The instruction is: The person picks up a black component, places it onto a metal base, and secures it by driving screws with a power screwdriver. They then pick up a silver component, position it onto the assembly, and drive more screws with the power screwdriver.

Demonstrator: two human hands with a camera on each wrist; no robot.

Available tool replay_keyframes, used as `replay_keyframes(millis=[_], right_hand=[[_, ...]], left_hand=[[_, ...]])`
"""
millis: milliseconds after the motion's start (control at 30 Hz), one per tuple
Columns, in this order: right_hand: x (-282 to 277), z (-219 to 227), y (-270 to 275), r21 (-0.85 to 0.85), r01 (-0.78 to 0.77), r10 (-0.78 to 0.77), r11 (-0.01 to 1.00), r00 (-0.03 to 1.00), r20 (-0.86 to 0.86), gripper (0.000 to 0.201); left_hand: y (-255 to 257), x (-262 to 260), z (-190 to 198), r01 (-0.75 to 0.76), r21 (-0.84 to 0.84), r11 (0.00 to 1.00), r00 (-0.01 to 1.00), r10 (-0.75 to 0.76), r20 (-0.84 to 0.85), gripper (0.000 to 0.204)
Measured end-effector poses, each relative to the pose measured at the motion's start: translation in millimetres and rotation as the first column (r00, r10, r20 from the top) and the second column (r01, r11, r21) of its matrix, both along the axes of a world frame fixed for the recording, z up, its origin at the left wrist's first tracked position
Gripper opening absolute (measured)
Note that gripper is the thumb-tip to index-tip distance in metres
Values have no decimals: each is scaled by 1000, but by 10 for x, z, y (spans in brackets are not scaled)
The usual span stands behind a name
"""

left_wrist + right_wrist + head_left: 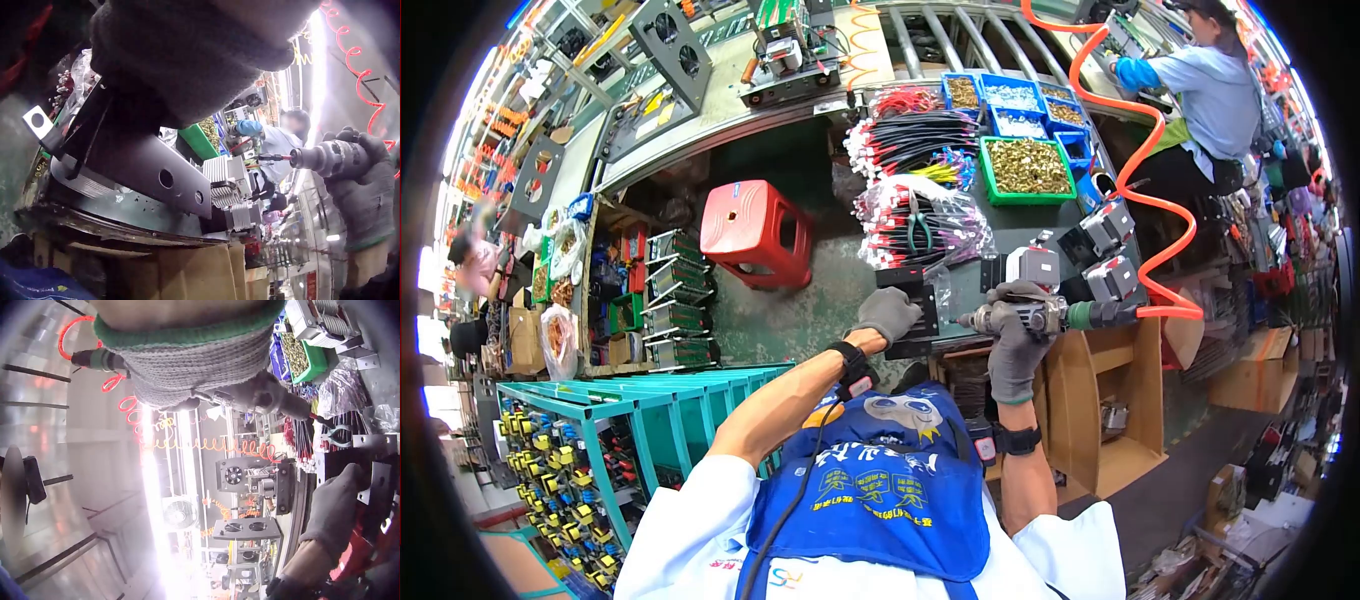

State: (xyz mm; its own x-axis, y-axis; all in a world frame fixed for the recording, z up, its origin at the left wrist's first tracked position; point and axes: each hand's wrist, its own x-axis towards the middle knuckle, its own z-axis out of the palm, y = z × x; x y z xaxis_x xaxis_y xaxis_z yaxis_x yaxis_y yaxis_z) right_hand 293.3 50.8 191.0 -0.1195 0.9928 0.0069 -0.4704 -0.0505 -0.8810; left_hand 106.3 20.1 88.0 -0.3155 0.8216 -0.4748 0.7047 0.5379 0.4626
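My gloved left hand (888, 315) grips a black metal bracket (140, 165) at the table's front edge. Round holes show along the bracket's flat side in the left wrist view. To the right, my gloved right hand (1012, 350) holds a pneumatic screwdriver (334, 157) level, its bit (275, 157) pointing left toward the bracket. An orange coiled air hose (1168, 311) runs from the tool's rear end. Just behind the tool stands a transformer (1033, 266), with more transformers (1110, 226) beside it. Teal-handled pliers (919, 232) lie on bagged wires beyond the bracket.
Bundles of wires (920, 140) and a green bin of brass parts (1028, 170) stand farther back. A red stool (750, 230) is at left, near a teal rack (640, 400). Wooden shelving (1100, 400) stands below right. Another person (1210, 90) works at far right.
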Motion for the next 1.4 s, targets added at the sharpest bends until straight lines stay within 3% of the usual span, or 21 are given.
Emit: replay_keyframes(millis=[100, 200, 367, 467, 500, 600, 767, 900, 1000, 1033, 1067, 1100, 1133, 1167, 1267, 1400], right_hand=[[9, -16, 44, 41, 64, -69, 997, 989, 131, 29], [-56, 291, 13, -17, 34, -32, 999, 991, 127, 31], [-41, 371, 122, -24, 10, -5, 1000, 977, 215, 30], [-2, 504, 210, -256, -142, 102, 956, 982, -162, 36], [-11, 671, 243, -349, -182, 103, 919, 967, -234, 56], [3, 665, 274, -360, -213, 128, 908, 961, -247, 65], [78, 571, 324, -422, -414, 265, 807, 891, -368, 66], [125, 395, 340, -485, -499, 226, 718, 826, -516, 68], [158, 345, 358, -479, -516, 223, 710, 810, -542, 68], [136, 360, 359, -479, -454, 199, 751, 848, -491, 68], [91, 398, 360, -474, -390, 172, 789, 881, -440, 68], [42, 451, 350, -463, -326, 142, 824, 911, -387, 68], [-30, 546, 280, -433, -245, 76, 867, 926, -370, 64], [-77, 643, 273, -396, -188, 55, 899, 945, -322, 55], [-174, 655, 222, -322, -164, 85, 932, 965, -247, 33], [-331, 541, 200, -189, -110, 91, 976, 990, -110, 37]], left_hand=[[-8, -6, -47, -15, 19, 1000, 1000, 15, -5, 33], [-2, -7, -85, -34, 38, 999, 999, 34, 15, 32], [-1, -20, -79, -31, 49, 998, 999, 30, 30, 30], [4, -27, -94, -11, 61, 998, 1000, 9, 20, 30], [2, -34, -112, -2, 66, 998, 1000, 1, 16, 30], [-19, -46, -82, 11, 73, 997, 1000, -12, 13, 30], [-32, -29, -25, -8, 59, 998, 999, 5, 43, 32], [-34, -109, 30, 17, 7, 1000, 997, -18, 71, 36], [-108, -278, -333, -55, 194, 979, 975, 11, 221, 36], [-151, -369, -271, -48, 189, 981, 883, -46, 468, 32], [-195, -459, -203, -45, 150, 988, 723, -71, 687, 30], [-236, -457, 107, -162, -28, 986, 471, 102, 876, 30], [-272, -454, 297, -217, -229, 949, 158, 266, 951, 30], [-321, -462, 316, -242, -224, 944, 46, 242, 969, 29], [-393, -440, 284, -262, -236, 936, -60, 228, 972, 26], [-414, -402, 250, -261, -342, 903, -223, 288, 931, 29]])
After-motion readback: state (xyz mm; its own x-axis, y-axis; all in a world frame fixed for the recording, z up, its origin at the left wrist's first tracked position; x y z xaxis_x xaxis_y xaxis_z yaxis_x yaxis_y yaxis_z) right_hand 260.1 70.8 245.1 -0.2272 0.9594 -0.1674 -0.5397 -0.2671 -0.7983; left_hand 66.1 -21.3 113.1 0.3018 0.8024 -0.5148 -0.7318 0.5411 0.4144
